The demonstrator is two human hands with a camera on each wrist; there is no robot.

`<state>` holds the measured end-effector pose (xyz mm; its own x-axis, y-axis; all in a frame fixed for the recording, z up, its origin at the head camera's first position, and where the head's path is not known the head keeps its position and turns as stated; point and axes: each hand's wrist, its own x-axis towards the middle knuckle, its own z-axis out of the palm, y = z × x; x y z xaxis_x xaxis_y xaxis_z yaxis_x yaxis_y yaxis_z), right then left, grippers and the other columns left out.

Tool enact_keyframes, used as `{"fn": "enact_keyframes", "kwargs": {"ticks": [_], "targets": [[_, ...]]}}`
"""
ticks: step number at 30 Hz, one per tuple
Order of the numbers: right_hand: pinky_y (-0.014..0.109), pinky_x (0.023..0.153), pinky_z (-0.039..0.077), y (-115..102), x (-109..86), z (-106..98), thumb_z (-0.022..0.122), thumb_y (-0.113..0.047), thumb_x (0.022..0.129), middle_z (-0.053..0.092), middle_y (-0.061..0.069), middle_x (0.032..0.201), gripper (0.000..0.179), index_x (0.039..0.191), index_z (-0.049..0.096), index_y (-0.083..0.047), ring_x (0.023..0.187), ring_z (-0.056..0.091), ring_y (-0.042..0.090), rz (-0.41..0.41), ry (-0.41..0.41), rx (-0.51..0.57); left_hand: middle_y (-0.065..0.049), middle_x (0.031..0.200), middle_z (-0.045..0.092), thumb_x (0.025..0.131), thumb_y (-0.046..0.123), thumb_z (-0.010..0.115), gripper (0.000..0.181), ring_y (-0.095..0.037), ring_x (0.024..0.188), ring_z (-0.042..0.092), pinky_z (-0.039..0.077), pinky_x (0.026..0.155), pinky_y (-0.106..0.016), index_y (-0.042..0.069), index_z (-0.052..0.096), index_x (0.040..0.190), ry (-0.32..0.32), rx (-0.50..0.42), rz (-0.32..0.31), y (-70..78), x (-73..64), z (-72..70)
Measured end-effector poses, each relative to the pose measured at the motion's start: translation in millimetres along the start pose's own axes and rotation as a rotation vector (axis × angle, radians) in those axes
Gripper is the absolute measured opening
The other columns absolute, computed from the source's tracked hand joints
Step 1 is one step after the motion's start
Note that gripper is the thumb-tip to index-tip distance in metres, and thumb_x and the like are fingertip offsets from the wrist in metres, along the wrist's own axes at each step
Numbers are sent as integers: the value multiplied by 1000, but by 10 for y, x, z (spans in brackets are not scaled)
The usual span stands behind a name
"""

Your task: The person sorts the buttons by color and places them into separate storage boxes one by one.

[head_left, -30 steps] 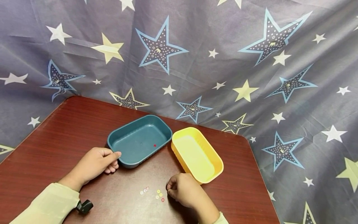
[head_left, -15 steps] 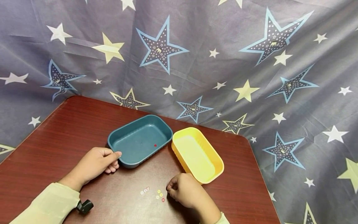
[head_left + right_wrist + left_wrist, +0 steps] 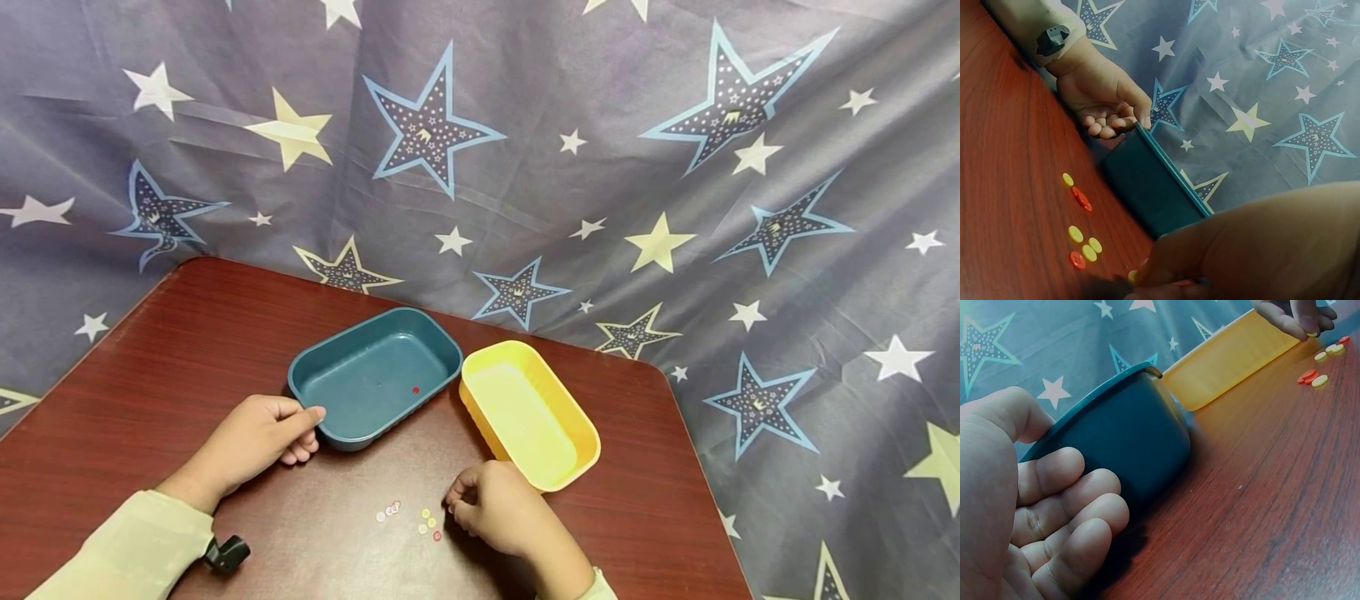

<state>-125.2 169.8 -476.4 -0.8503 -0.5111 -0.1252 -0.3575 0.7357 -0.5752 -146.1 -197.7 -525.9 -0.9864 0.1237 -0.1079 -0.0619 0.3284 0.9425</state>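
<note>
My left hand (image 3: 262,437) grips the near left corner of a teal plastic bin (image 3: 375,387), thumb over the rim and fingers against the outer wall. A small red button (image 3: 416,390) lies inside that bin. Close to the table, my right hand (image 3: 495,508) pinches a yellow button (image 3: 1312,335) between thumb and finger. Beside its fingertips lie several loose buttons: yellow ones (image 3: 1075,234) and a red one (image 3: 1077,260). Another small group, with red buttons (image 3: 1082,199) and a yellow one (image 3: 1068,180), sits a little to the left.
A yellow plastic bin (image 3: 525,417) stands right of the teal one, their ends close together, just beyond my right hand. Both rest on a reddish-brown wooden table (image 3: 187,333). A grey curtain with stars (image 3: 525,208) hangs behind the table's far edge.
My right hand has risen very slightly beside the buttons. The left hand, both bins and the loose buttons stay where they were.
</note>
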Motion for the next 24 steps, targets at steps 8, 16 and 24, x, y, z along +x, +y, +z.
{"fn": "enact_keyframes", "kwargs": {"ticks": [8,16,24], "targets": [[24,49,56,-54,-17,-103,73,-2,89,66,-5,65,14,81,71,-14,49,61,4,34,-11,204,-10,74,75,104,45,66,48,-20,65,73,64,61,-35,5,76,80,7,0,11,16,-5,5],[26,52,58,-73,-24,-246,70,-4,90,66,-4,66,13,83,71,-15,51,62,5,23,17,218,-9,74,74,103,49,66,51,-19,66,73,64,62,-35,4,75,80,2,0,10,11,-4,3],[27,54,59,-51,-30,-335,69,-6,94,64,-7,65,13,84,72,-15,52,63,6,30,42,202,-9,73,74,105,43,66,47,-20,65,73,64,61,-35,5,76,79,6,2,11,36,-6,4]]}}
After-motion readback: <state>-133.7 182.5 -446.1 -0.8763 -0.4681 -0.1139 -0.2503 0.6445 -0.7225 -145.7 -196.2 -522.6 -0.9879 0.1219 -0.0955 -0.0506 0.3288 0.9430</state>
